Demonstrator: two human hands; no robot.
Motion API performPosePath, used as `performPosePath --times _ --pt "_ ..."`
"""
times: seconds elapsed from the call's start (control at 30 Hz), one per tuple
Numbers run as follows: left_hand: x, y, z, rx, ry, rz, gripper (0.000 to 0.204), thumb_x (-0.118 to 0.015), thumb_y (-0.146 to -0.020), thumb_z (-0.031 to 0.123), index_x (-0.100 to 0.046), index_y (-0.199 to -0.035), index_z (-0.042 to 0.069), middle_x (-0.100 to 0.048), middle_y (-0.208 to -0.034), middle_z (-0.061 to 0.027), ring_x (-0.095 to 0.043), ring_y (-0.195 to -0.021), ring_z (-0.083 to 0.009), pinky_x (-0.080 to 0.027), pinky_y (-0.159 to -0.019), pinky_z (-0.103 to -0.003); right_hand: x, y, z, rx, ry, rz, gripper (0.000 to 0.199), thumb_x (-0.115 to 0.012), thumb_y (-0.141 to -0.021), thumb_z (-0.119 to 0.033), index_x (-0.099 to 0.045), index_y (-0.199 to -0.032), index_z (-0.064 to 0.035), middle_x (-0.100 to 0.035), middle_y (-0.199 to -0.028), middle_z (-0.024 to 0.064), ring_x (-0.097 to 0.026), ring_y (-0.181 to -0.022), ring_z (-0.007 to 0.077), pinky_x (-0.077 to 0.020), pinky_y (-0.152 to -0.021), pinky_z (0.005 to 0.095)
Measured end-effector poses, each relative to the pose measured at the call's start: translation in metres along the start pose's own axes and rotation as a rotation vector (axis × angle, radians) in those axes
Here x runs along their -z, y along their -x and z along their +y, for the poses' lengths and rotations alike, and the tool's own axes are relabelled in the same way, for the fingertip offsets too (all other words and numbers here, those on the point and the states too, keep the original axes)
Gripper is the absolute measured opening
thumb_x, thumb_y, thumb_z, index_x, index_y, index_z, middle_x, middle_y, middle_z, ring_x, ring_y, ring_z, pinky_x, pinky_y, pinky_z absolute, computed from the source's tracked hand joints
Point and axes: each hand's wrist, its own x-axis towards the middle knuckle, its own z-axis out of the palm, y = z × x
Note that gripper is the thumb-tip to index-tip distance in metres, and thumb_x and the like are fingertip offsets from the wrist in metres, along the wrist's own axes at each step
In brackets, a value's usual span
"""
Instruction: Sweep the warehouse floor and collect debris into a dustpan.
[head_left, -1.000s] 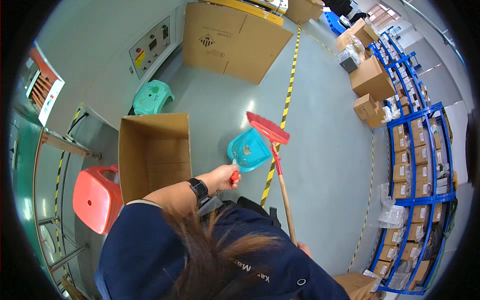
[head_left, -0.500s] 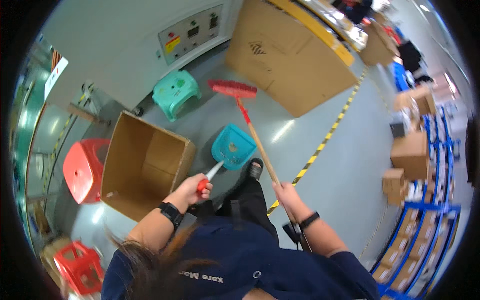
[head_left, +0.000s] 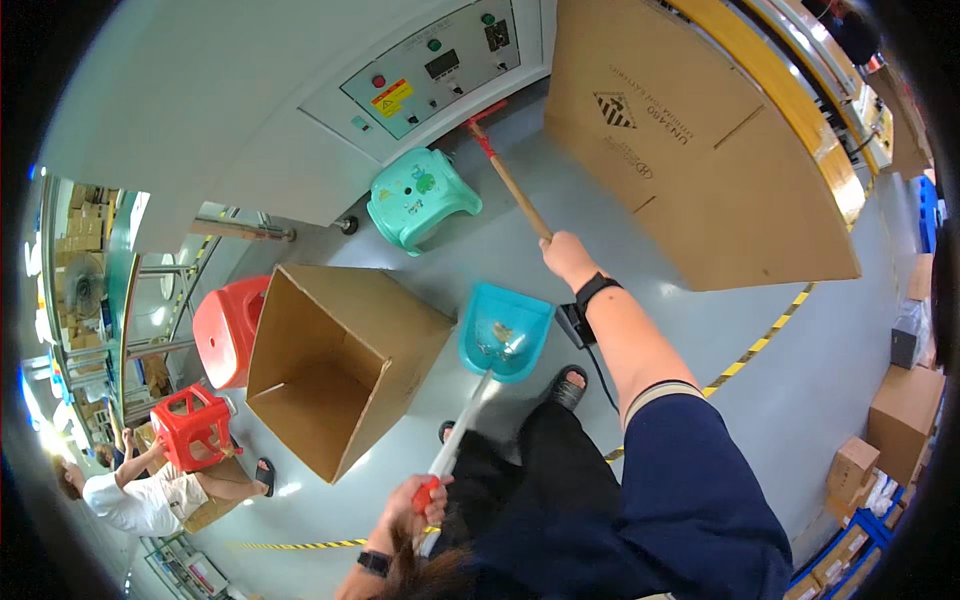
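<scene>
My left hand is closed round the red end grip of a long-handled dustpan. Its turquoise pan is on the floor in front of my feet, with some light debris in it, and its pale handle slants back toward me. Stretched out ahead, my right hand is wrapped round the wooden stick of a broom. The broom's red head reaches the foot of the white machine, just beyond the green stool. My right forearm hides any stick behind the hand.
An open cardboard box stands left of the dustpan, beside a red stool. A large cardboard sheet leans at the right. The white machine bounds the far side. Another person sits at lower left, near a red stool frame.
My right arm has reached forward, and the broom head has moved from open floor to the machine's foot. The dustpan remains in my left hand. The view has shifted and turned.
</scene>
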Motion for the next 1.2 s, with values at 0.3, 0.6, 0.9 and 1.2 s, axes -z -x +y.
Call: performPosePath --times 0.3,0.6,0.9,1.2 --pt "-0.009 -0.013 -0.014 0.075 0.115 0.09 0.03 -0.043 -0.08 0.018 -0.043 -0.103 -0.002 -0.041 -0.059 -0.0004 -0.038 -0.047 -0.0107 -0.031 -0.041 -0.022 0.004 -0.041 0.044 -0.155 0.262 -0.04 0.033 -0.035 -0.082 -0.03 -0.054 -0.09 -0.0042 -0.055 -0.089 0.0167 -0.053 -0.082 0.0322 -0.0417 -0.069 0.0407" --pt "0.02 -0.04 -0.029 0.061 0.006 0.173 0.026 -0.043 -0.078 0.02 -0.048 -0.087 -0.005 -0.049 -0.068 -0.0061 -0.045 -0.047 -0.0154 -0.038 -0.043 -0.026 0.093 0.191 0.137 -0.233 0.425 -0.268 0.037 -0.038 -0.081 -0.034 -0.049 -0.084 0.0008 -0.054 -0.075 0.0224 -0.051 -0.074 0.0381 -0.0413 -0.066 0.0429" --pt "-0.032 -0.021 -0.021 0.11 0.07 0.02 0.025 -0.046 -0.077 0.018 -0.047 -0.09 -0.004 -0.047 -0.063 -0.0027 -0.046 -0.052 -0.012 -0.038 -0.044 -0.022 0.117 0.221 0.101 -0.087 0.226 -0.099 0.04 -0.043 -0.08 -0.032 -0.052 -0.07 0.0051 -0.051 -0.066 0.0248 -0.05 -0.065 0.0393 -0.0393 -0.058 0.0423" --pt "-0.032 -0.002 0.016 0.115 -0.083 0.04 0.029 -0.037 -0.078 0.016 -0.037 -0.097 -0.006 -0.038 -0.058 -0.0022 -0.034 -0.043 -0.0104 -0.029 -0.038 -0.023 0.011 0.013 -0.012 -0.021 0.184 -0.068 0.047 -0.038 -0.081 -0.037 -0.053 -0.073 0.0069 -0.054 -0.064 0.0219 -0.053 -0.06 0.0351 -0.0408 -0.058 0.041"
